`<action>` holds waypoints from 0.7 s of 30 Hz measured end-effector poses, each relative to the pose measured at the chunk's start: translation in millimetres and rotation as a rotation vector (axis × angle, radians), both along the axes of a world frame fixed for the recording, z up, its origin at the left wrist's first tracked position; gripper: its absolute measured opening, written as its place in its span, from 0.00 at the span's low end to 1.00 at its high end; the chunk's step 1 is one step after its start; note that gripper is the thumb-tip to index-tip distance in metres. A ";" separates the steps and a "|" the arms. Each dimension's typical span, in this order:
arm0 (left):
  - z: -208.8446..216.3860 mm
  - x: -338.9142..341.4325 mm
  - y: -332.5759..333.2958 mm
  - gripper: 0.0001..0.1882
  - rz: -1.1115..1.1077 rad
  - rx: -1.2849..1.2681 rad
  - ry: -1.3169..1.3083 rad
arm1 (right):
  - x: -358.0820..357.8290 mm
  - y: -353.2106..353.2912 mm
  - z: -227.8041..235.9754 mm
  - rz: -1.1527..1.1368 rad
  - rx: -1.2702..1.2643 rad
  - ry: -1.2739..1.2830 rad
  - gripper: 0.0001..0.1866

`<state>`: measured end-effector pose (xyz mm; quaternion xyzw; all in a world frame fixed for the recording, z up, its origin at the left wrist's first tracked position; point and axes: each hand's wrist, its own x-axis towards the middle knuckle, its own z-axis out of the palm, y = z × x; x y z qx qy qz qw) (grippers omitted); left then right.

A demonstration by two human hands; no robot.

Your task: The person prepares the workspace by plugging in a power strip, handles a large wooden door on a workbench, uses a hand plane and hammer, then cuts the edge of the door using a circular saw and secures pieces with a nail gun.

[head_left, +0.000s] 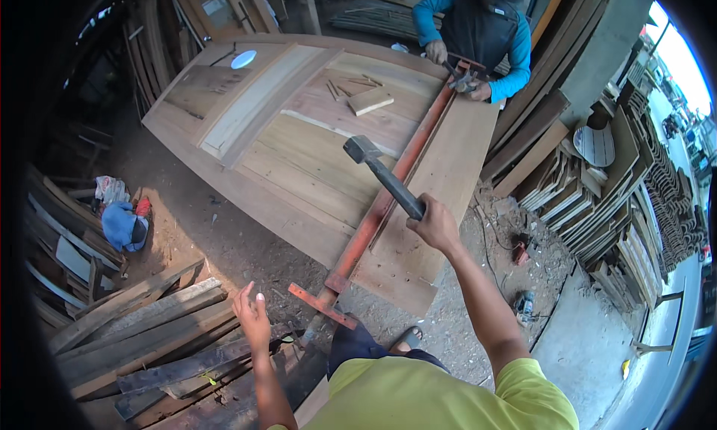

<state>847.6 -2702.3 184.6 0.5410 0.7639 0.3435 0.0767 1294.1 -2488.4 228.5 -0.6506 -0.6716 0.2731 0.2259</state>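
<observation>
One hammer [393,187], gripped by the closed fingers of the right hand [435,225], extends from them toward half past ten, its handle crossing in view one red bar clamp [407,161]. The clamp runs from one o'clock to seven across one wooden panel [299,184]; one wooden block [371,101] and several thin sticks [343,90] lie on the latter. At half past seven, the left hand [254,318] has fingers loosely spread. At one o'clock, one co-worker [478,30] handles the clamp's far end. At nine o'clock: one whitish plastic bag [110,189], contents indiscernible.
</observation>
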 end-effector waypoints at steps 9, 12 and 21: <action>-9.4 127.4 192.2 0.17 -0.227 0.143 -0.016 | 131.3 -80.3 -25.1 -0.161 -0.308 0.376 0.13; -35.0 152.3 319.0 0.19 -0.265 0.094 -0.068 | 174.4 -114.5 -73.3 -0.302 -0.347 0.406 0.11; -46.8 193.3 690.9 0.31 0.127 -0.087 -0.117 | 302.7 -271.7 -215.7 -0.938 -0.798 0.346 0.34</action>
